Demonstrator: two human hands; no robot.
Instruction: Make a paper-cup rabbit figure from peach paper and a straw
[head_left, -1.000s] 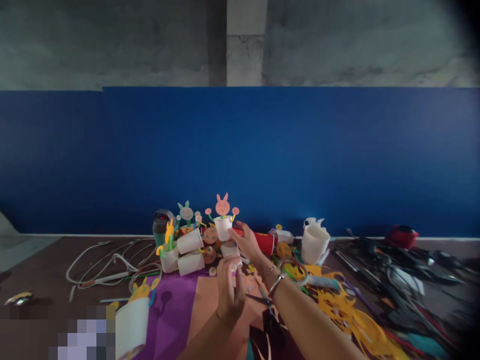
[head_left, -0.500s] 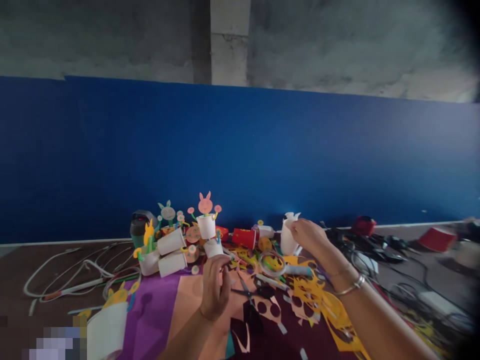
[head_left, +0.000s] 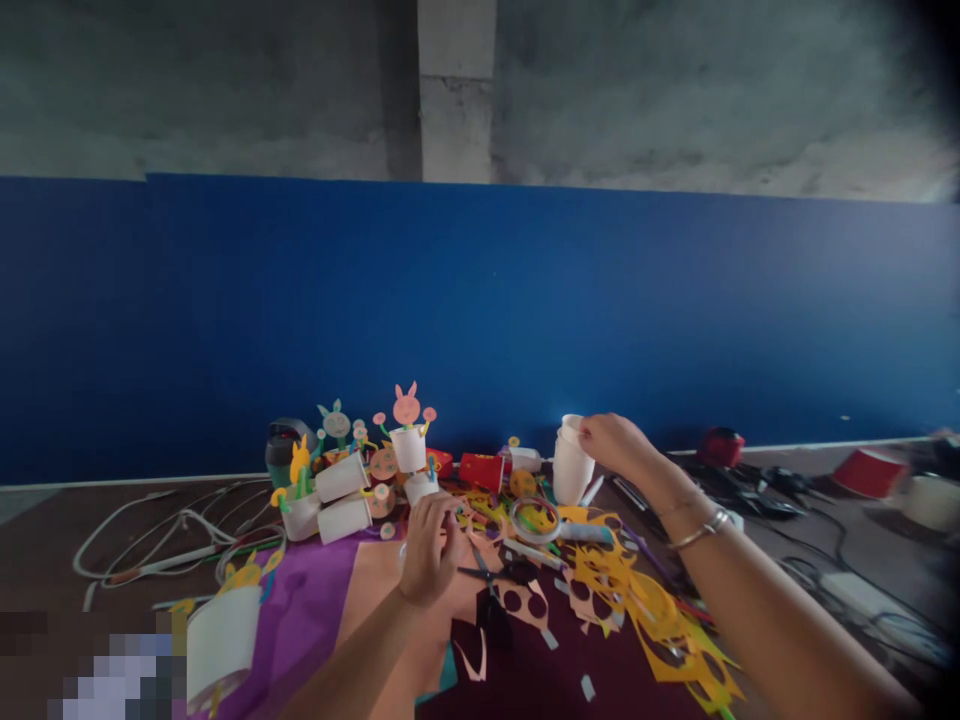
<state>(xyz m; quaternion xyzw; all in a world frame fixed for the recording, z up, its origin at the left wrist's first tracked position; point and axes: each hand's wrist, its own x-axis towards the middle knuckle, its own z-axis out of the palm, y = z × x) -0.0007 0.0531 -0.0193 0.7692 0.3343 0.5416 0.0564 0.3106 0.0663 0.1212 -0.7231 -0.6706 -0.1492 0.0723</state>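
Note:
Near the middle of the table my left hand [head_left: 431, 550] is closed, fingers curled, just in front of a small white cup [head_left: 421, 486]; what its fingers hold, if anything, is hidden. On the right, my right hand [head_left: 611, 445] pinches the rim of a white cup [head_left: 574, 462], which stands upright and looks like nested cups. Black scissors [head_left: 491, 578] lie to the right of my left hand. Beyond that hand, a pink paper rabbit [head_left: 406, 409] rises from a white cup. Yellow paper scraps [head_left: 637, 590] lie below my right forearm.
White cups [head_left: 341, 480] lie on their sides at the left, near a yellow paper rabbit [head_left: 300, 463]. White cables [head_left: 172, 530] loop across the far left. Black cables [head_left: 780, 495] and a red cup [head_left: 870, 473] are at the right. A blue panel [head_left: 480, 300] stands behind.
The crumpled white shape at the top of the right-hand cup now shows as a round rim, with my right hand still at it. My left hand remains curled in nearly the same place.

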